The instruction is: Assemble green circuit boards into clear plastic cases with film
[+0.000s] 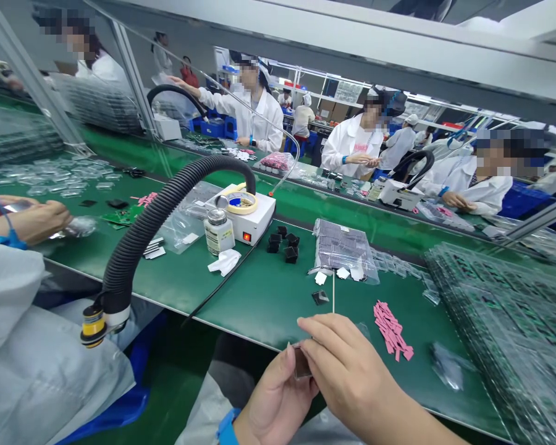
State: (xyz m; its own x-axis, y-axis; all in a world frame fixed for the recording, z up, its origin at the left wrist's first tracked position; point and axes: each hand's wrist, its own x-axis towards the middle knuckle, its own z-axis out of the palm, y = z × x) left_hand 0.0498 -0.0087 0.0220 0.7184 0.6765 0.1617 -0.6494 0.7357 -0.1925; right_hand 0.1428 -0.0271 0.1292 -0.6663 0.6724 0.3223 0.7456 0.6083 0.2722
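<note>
Near the table's front edge, my left hand (280, 392) is closed round a small dark square panel (302, 363) with pale edges, the thumb at its side. My right hand (347, 371) bends over the same panel, its fingertips pressed to the upper edge. A thin white stick (333, 292) shows just beyond my right knuckles; I cannot tell whether it lies on the table or is held. Another small dark square piece (320, 298) lies past my fingers. Pink strips (393, 330) lie in a pile to the right.
A black flexible hose (167, 210) arches from a white box (254, 213) at the left. Beside it stand a bottle (219, 233) and a white tissue (225, 262). Black blocks (285, 242), a bagged stack (345, 247) and clear trays (505, 321) occupy the table. Co-workers sit left and opposite.
</note>
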